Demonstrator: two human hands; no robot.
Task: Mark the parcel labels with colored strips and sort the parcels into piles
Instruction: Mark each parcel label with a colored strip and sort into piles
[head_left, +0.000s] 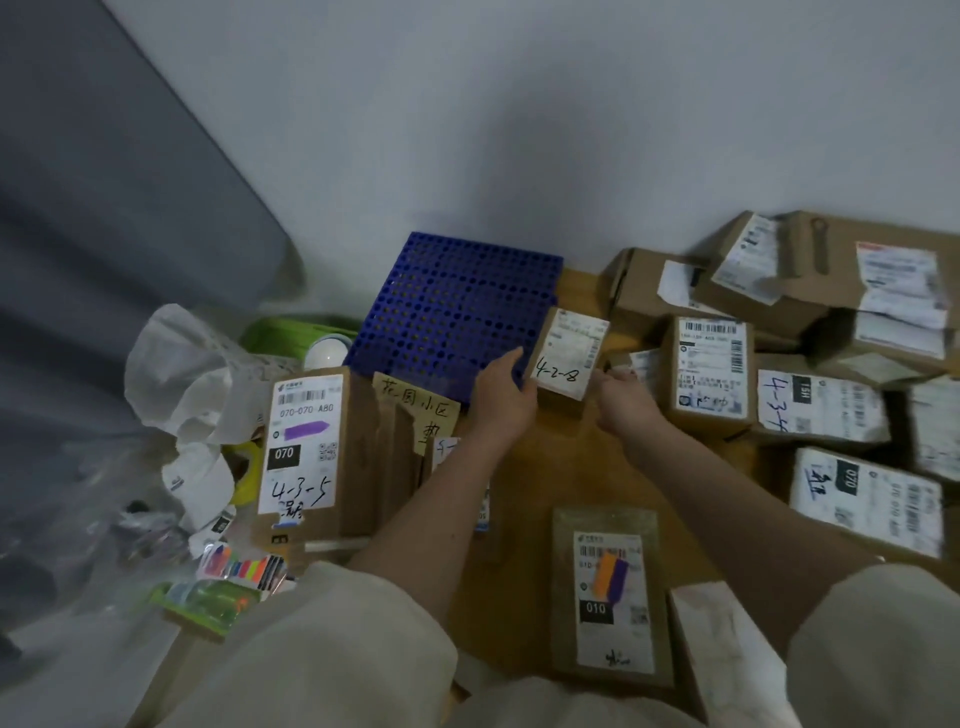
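Parcels in a loose pile (810, 332) crowd the tabletop's (582, 467) far right corner, beside a blue perforated plastic panel (457, 306) at the far edge, with a purple-striped "4-3-5" box (306, 447) at the left edge. A flat parcel with orange and purple strips (613, 592) lies at the near edge. Between them, the left hand (501, 395) and right hand (623, 400) grip the small "4-2-8" parcel (566, 356), fingers curled round its sides.

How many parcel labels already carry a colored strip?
2. The tall box at left has a purple strip; the flat parcel near the knees has orange and purple. Blurred labels at right may hide more.
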